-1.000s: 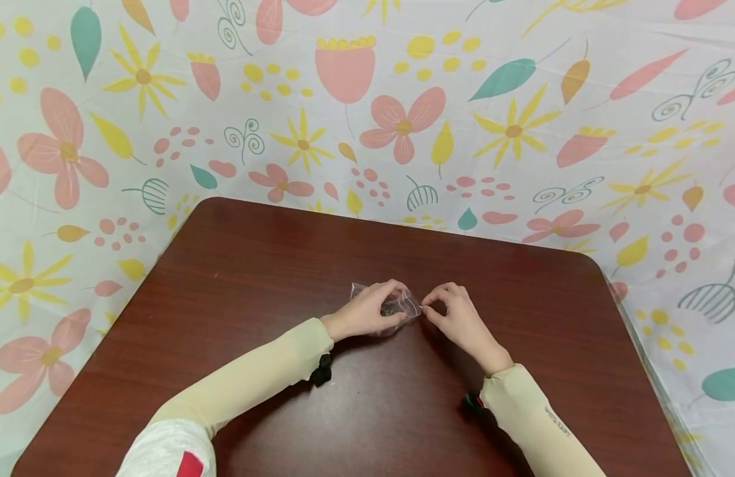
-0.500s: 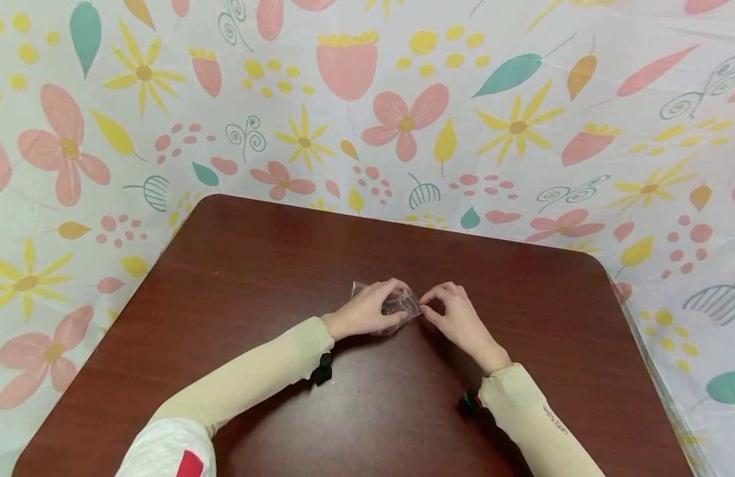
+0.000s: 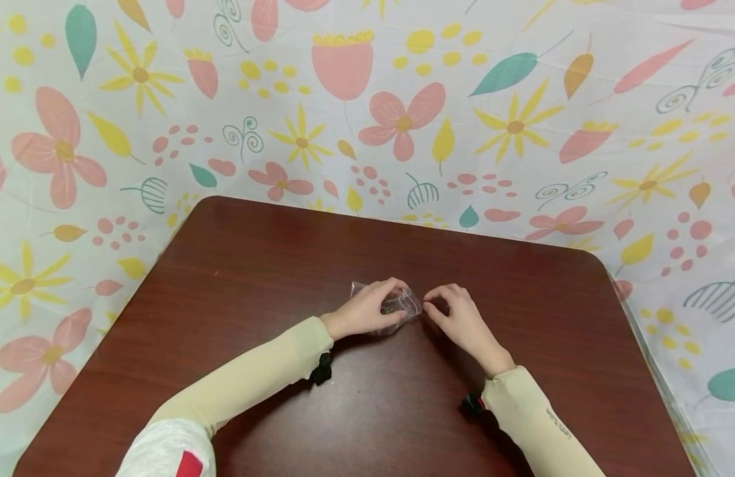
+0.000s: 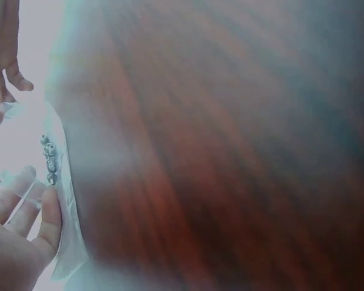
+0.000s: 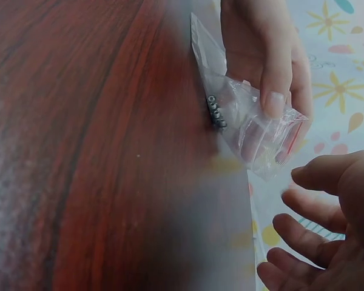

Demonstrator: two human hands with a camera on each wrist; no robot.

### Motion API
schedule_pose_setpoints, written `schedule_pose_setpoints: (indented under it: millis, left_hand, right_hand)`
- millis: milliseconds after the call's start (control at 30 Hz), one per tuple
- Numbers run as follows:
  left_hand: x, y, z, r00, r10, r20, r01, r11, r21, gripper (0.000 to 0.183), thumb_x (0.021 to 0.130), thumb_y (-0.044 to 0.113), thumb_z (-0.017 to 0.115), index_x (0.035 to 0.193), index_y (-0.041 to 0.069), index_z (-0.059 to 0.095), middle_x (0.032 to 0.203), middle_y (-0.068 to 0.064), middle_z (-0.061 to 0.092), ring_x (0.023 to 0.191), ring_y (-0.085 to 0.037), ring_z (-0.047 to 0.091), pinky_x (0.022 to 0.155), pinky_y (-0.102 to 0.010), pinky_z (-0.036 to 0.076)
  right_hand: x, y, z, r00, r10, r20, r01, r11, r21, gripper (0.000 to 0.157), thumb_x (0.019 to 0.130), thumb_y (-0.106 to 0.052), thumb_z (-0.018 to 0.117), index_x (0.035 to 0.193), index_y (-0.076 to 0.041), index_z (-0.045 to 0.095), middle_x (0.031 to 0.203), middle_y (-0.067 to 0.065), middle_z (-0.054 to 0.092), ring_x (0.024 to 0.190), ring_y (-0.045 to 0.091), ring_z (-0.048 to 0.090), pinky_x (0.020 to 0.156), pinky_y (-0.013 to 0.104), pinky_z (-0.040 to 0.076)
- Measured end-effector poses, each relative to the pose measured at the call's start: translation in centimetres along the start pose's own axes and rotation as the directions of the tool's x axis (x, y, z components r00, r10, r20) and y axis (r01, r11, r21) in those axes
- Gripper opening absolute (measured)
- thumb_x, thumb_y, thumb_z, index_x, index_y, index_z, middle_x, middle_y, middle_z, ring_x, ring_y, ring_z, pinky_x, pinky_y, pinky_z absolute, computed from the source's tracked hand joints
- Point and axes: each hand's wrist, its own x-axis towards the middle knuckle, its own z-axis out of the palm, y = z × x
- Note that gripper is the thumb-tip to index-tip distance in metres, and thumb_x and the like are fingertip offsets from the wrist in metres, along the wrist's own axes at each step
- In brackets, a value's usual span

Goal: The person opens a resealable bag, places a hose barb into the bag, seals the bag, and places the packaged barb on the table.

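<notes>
A small clear plastic zip bag (image 3: 410,303) with a red line along its mouth stands at the middle of the table. Small dark metallic beads (image 5: 216,113) lie in a row inside it, and they show through the plastic in the left wrist view too. My left hand (image 3: 367,310) holds the bag between thumb and fingers. Just right of the bag's mouth is my right hand (image 3: 460,319); its fingers (image 5: 309,236) are loosely bent, and a narrow gap parts them from the plastic. Nothing shows between its thumb and forefinger.
The dark red-brown wooden table (image 3: 272,265) spreads out around both hands. A white cloth (image 3: 355,132) printed with flowers and leaves hangs behind its far edge and along its sides.
My right fingertips were at the bag's mouth and have come slightly away to the right. The left hand and the bag have hardly moved.
</notes>
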Motion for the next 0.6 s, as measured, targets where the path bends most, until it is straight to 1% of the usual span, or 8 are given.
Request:
schedule_pose_setpoints:
  millis: [133, 233, 333, 467, 533, 600]
  left_hand:
    - [0.09, 0.18, -0.12, 1.000, -0.006, 0.008, 0.006, 1.000, -0.013, 0.047, 0.099, 0.022, 0.071, 0.142, 0.012, 0.052, 0.138, -0.010, 0.064, 0.129, -0.020, 0.061, 0.107, -0.038, 0.049]
    - [0.11, 0.30, -0.17, 1.000, -0.014, 0.010, 0.014, 1.000, -0.019, 0.047, 0.100, 0.022, 0.070, 0.143, 0.012, 0.052, 0.140, -0.010, 0.062, 0.131, -0.021, 0.060, 0.107, -0.038, 0.049]
    - [0.10, 0.43, -0.18, 1.000, -0.023, 0.013, 0.023, 0.999, -0.024, 0.047, 0.101, 0.022, 0.069, 0.144, 0.013, 0.051, 0.142, -0.010, 0.061, 0.132, -0.021, 0.059, 0.107, -0.039, 0.049]
    - [0.11, 0.54, -0.12, 0.999, -0.033, 0.001, 0.033, 0.999, -0.026, 0.045, 0.101, 0.023, 0.069, 0.143, 0.014, 0.052, 0.141, -0.009, 0.061, 0.132, -0.020, 0.059, 0.106, -0.039, 0.049]
    - [0.19, 0.53, -0.05, 0.999, -0.033, -0.014, 0.032, 0.999, -0.019, 0.043, 0.102, 0.023, 0.068, 0.141, 0.014, 0.053, 0.139, -0.008, 0.062, 0.131, -0.020, 0.059, 0.106, -0.038, 0.050]
    - [0.26, 0.55, 0.01, 0.999, -0.034, -0.029, 0.034, 0.999, -0.007, 0.042, 0.102, 0.023, 0.068, 0.140, 0.014, 0.053, 0.137, -0.008, 0.064, 0.130, -0.020, 0.060, 0.105, -0.038, 0.050]
  right_hand:
    - [-0.19, 0.30, -0.13, 1.000, 0.027, -0.014, -0.026, 0.999, 0.031, 0.024, 0.101, -0.014, 0.067, 0.122, -0.003, 0.065, 0.112, 0.015, 0.069, 0.104, 0.036, 0.058, 0.086, 0.050, 0.049]
    - [-0.31, 0.39, -0.14, 0.999, 0.036, -0.022, -0.035, 0.999, 0.042, 0.025, 0.101, -0.014, 0.068, 0.123, -0.003, 0.063, 0.109, 0.014, 0.070, 0.100, 0.034, 0.059, 0.085, 0.048, 0.049]
    - [-0.49, 0.32, -0.05, 0.999, 0.044, -0.014, -0.044, 0.998, 0.042, 0.021, 0.100, -0.014, 0.067, 0.118, -0.004, 0.064, 0.102, 0.011, 0.070, 0.092, 0.029, 0.058, 0.080, 0.043, 0.048]
    - [-0.74, 0.15, 0.33, 0.997, 0.068, 0.040, -0.070, 0.996, 0.057, 0.012, 0.100, -0.015, 0.067, 0.109, -0.007, 0.067, 0.092, 0.005, 0.069, 0.075, 0.019, 0.057, 0.071, 0.035, 0.048]
    - [-0.86, 0.04, 0.58, 0.995, 0.073, 0.070, -0.077, 0.995, 0.057, 0.009, 0.101, -0.015, 0.067, 0.105, -0.007, 0.069, 0.090, 0.003, 0.069, 0.072, 0.016, 0.058, 0.070, 0.033, 0.049]
    - [-0.99, -0.10, 0.80, 0.994, 0.059, 0.095, -0.064, 0.997, 0.048, 0.011, 0.101, -0.016, 0.068, 0.105, -0.007, 0.071, 0.091, 0.002, 0.070, 0.076, 0.017, 0.060, 0.072, 0.034, 0.050]
